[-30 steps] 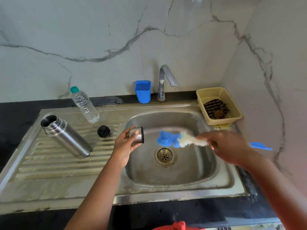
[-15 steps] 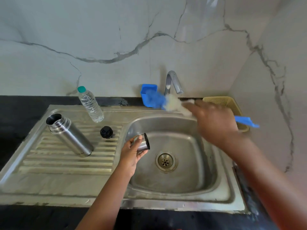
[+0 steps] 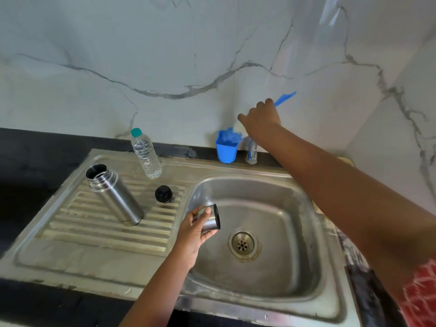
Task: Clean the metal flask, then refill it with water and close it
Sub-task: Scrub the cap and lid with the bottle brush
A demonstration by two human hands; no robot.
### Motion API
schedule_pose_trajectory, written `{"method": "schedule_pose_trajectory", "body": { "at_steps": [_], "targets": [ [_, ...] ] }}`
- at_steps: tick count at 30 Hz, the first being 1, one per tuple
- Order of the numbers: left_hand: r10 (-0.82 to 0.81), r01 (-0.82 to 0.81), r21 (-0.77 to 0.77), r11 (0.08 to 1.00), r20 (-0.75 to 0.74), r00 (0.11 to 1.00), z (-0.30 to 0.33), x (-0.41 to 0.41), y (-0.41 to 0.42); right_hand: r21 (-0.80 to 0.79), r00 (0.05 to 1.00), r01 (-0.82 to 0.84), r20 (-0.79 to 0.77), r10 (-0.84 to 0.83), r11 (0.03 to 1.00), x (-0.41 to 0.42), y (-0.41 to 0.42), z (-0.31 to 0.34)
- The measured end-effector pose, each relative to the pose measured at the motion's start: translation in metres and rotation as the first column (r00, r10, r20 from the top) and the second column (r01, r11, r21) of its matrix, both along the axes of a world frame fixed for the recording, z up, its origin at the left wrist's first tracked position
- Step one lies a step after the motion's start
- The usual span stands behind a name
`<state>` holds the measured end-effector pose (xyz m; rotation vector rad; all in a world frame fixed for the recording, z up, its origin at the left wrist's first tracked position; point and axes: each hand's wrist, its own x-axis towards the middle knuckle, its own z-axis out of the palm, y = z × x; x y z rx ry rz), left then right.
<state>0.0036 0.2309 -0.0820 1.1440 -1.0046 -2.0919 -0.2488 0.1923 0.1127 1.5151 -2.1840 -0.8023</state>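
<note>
The open metal flask (image 3: pixel 115 195) stands on the ribbed drainboard (image 3: pixel 94 232) left of the basin. Its black stopper (image 3: pixel 163 194) lies beside it. My left hand (image 3: pixel 194 230) grips the flask's steel cup lid (image 3: pixel 211 220) over the basin's left edge, with the lid's open end facing right. My right hand (image 3: pixel 260 119) holds the blue-handled bottle brush (image 3: pixel 284 98) at the back wall. The brush's blue and white head (image 3: pixel 232 135) sits in the top of the blue holder cup (image 3: pixel 226 149).
A clear water bottle (image 3: pixel 146 154) with a teal cap stands behind the flask. The tap base (image 3: pixel 252 152) shows right of the blue cup, mostly behind my right arm. The sink basin (image 3: pixel 278 218) has its drain (image 3: pixel 243 243) in the middle.
My right hand carried the brush from over the basin up and back to the blue holder cup, tilting its handle upward. My left hand keeps the lid in about the same place.
</note>
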Motion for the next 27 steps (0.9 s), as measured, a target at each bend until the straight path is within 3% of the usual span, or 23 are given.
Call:
{"method": "schedule_pose_trajectory", "body": {
  "at_steps": [3,9,13,17,20,23,25,27],
  "targets": [
    [-0.016,0.016,-0.014,1.0,-0.004,1.0,0.002,0.006,0.001,0.072,0.995,-0.1,-0.019,0.101,0.992,-0.012,-0.018,-0.015],
    [-0.039,0.039,-0.016,0.999,0.002,0.999,0.0,0.011,0.001,0.127,0.989,-0.088,0.129,0.071,0.988,-0.02,-0.038,-0.039],
    [-0.061,0.061,-0.009,0.998,0.005,0.998,-0.004,0.012,0.001,0.131,0.979,-0.204,0.022,0.203,0.97,-0.019,-0.042,-0.042],
    [-0.099,0.1,-0.031,0.995,0.009,0.995,-0.006,0.012,0.001,0.191,0.965,-0.19,-0.141,0.219,0.963,-0.017,-0.041,-0.039],
    [-0.105,0.105,-0.059,0.993,0.01,0.994,-0.003,0.011,0.003,0.112,0.936,-0.266,-0.206,0.284,0.957,-0.009,-0.038,-0.041],
    [-0.119,0.122,-0.093,0.988,0.042,0.992,-0.002,0.012,0.002,-0.088,0.899,-0.403,-0.225,0.376,0.911,0.013,-0.027,-0.049],
    [-0.113,0.12,-0.116,0.986,0.068,0.991,-0.002,0.015,0.0,-0.2,0.884,-0.467,-0.11,0.454,0.862,0.03,-0.015,-0.06],
    [-0.104,0.116,-0.13,0.985,0.092,0.99,-0.001,0.018,-0.002,-0.263,0.852,-0.441,0.179,0.493,0.858,0.047,0.0,-0.08]
  ]
}}
